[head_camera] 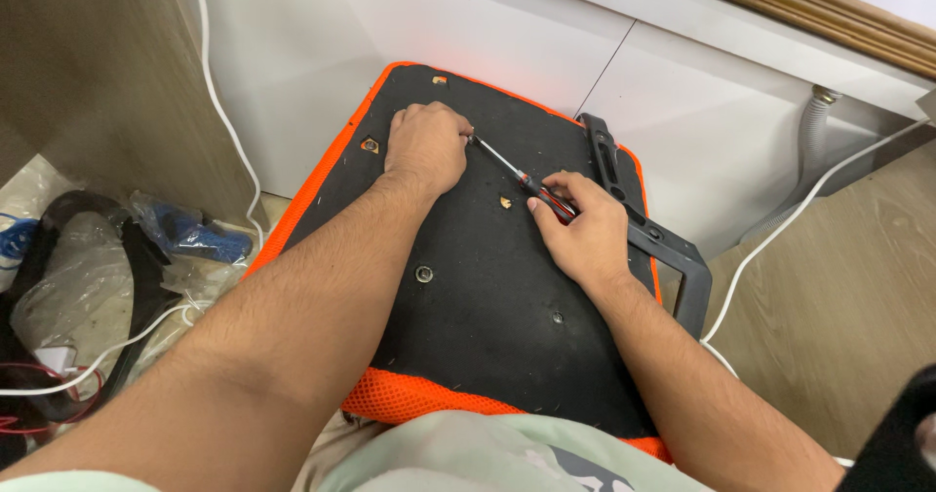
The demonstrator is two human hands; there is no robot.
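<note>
The upturned chair seat (487, 287), black underneath with orange mesh edging, lies across my lap against the white wall (322, 53). My left hand (426, 146) is curled closed, resting on the seat at the screwdriver's tip. My right hand (583, 234) grips the red-handled screwdriver (522, 178), slanted low over the seat.

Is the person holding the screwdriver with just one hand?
No, the right hand grips the screwdriver handle while the left hand steadies its tip.
</note>
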